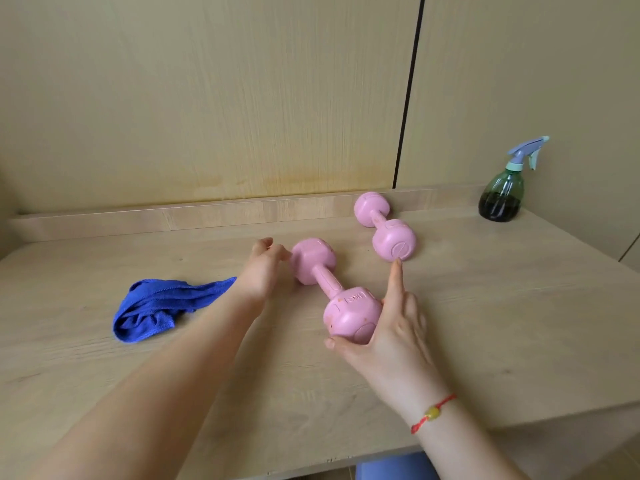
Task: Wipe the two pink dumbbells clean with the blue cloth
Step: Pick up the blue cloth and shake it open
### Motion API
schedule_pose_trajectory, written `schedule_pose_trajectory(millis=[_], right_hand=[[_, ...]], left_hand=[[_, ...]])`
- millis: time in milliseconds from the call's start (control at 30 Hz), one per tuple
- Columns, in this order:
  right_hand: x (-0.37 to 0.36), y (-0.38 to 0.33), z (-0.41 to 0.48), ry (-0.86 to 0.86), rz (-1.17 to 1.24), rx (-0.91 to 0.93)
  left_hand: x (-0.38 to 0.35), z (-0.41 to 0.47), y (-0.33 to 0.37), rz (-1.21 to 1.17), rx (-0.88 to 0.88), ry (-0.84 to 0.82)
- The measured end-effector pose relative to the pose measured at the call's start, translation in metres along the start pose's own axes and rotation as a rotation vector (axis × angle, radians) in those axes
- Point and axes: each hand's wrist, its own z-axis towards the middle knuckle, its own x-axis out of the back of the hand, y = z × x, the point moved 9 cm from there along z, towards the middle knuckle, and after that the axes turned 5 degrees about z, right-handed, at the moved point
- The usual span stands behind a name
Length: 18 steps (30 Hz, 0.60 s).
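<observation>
The near pink dumbbell [332, 289] lies on the wooden table [502, 306], running diagonally, with orange specks on its near head. My right hand [391, 334] holds that near head, thumb under its front and index finger straight up along its right side. At the dumbbell's far head is my left hand [263, 268], fingers loosely bent and their tips touching the head's left side. The second pink dumbbell [384, 225] lies further back, near the wall ledge. The crumpled blue cloth [162, 306] lies on the table left of my left forearm, and neither hand touches it.
A green spray bottle [502, 192] with a blue trigger stands at the back right against the wall. A low wooden ledge [138, 220] runs along the back of the table. The table's front edge is near my forearms.
</observation>
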Motion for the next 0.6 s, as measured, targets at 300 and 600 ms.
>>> schedule_pose_trajectory(millis=[300,600], right_hand=[[-0.002,0.01,0.003,-0.011,0.093,-0.019],[-0.015,0.005,0.034,-0.36,0.441,-0.024]], left_hand=[[0.004,0.004,-0.007,-0.041,0.007,-0.004],[0.06,-0.018,-0.004,0.407,-0.073,0.307]])
